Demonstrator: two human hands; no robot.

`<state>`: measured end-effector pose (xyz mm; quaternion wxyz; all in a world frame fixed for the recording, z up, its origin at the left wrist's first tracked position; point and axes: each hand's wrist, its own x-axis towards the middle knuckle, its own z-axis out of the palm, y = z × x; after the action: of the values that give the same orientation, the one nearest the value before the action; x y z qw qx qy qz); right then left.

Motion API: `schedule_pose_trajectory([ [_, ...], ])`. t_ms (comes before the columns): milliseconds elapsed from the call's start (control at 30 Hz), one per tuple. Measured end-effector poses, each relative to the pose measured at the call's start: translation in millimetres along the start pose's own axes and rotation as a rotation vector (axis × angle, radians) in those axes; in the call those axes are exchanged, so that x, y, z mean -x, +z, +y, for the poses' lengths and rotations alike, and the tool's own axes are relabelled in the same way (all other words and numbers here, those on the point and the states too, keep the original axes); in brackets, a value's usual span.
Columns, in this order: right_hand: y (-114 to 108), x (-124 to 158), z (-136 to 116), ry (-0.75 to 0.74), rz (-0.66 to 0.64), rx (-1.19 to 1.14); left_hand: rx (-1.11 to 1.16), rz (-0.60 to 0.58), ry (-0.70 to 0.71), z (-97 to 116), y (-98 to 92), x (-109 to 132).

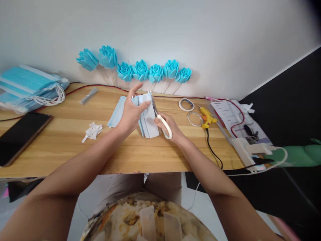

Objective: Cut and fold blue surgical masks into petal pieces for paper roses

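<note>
Left hand point(131, 113): fingers pinching a pleated mask point(150, 124) over the desk point(165, 160), index finger point(136, 89) raised.
Right hand point(174, 126): fingers closed around white-handled scissors point(167, 128), blades at the mask's edge.
Blue flowers point(141, 70): seven, apparently finished, along the wall point(225, 50).
Cutting: seemingly midway; scraps point(94, 130) lie aside, stacked masks point(27, 83) look untrimmed.

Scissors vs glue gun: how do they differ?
The scissors have white handles; the glue gun is yellow. The right hand holds the scissors; the glue gun lies on the table. The glue gun has a black cord; the scissors have none.
</note>
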<state>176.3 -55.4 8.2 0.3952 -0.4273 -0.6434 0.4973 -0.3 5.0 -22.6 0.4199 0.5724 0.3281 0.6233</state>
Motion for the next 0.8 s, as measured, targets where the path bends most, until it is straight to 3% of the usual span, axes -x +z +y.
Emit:
schedule_pose_trajectory([
  [367, -2.7, -0.6, 2.7, -0.025, 0.006, 0.043, 0.049, -0.04, -0.081, 3.3, 7.3, 7.1],
  [800, -1.0, -0.6, 1.0, -0.012, 0.024, 0.045, 0.011, -0.009, -0.05, 4.7, 9.6, 9.4],
])
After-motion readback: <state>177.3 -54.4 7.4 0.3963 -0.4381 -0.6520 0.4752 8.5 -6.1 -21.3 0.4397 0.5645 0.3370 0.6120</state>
